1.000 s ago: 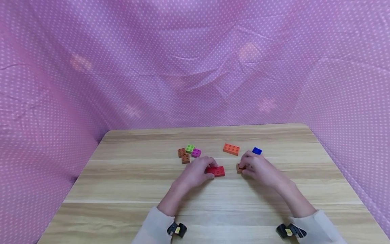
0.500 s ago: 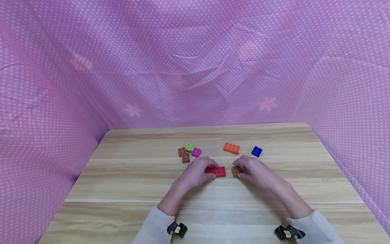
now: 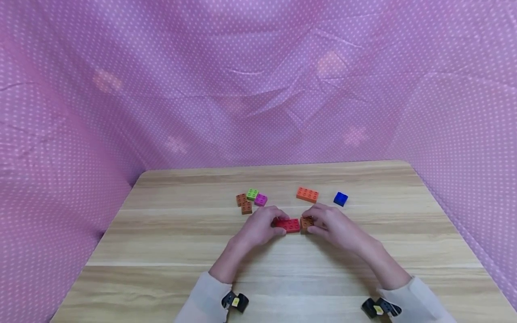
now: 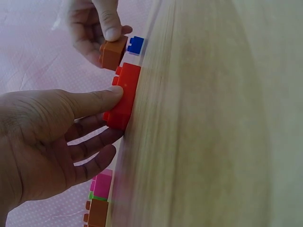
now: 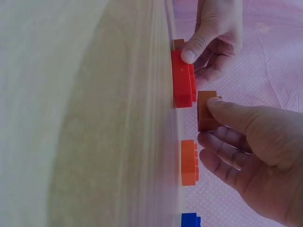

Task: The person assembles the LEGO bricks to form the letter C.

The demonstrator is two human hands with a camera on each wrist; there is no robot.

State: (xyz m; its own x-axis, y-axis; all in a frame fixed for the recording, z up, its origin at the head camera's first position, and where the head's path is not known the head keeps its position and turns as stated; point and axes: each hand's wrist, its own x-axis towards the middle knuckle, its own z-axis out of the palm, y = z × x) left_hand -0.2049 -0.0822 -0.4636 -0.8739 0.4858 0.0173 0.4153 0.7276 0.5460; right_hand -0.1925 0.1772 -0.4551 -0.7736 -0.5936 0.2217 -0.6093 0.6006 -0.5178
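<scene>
Near the middle of the table, my left hand [image 3: 260,228] pinches a long red building block [image 3: 293,225] between thumb and fingers. The block lies flat on the wood, studs up. My right hand [image 3: 332,223] grips a small brown block [image 3: 305,224] by its sides, right at the red block's right end. In the right wrist view the brown block [image 5: 204,109] is held a little higher than the red block [image 5: 181,80], studs facing up. Fingers hide part of both blocks.
Behind the hands lie an orange block [image 3: 307,194] and a blue block [image 3: 341,198]. Further left sit a lime green block [image 3: 252,194], a magenta block [image 3: 260,199] and two brown blocks [image 3: 247,207]. Pink dotted cloth [image 3: 258,112] surrounds the wooden table [image 3: 169,242].
My right hand has moved left with the brown block, bringing it up to the red block's end and turning it straighter. The blue block has come into full view. My left hand has barely moved.
</scene>
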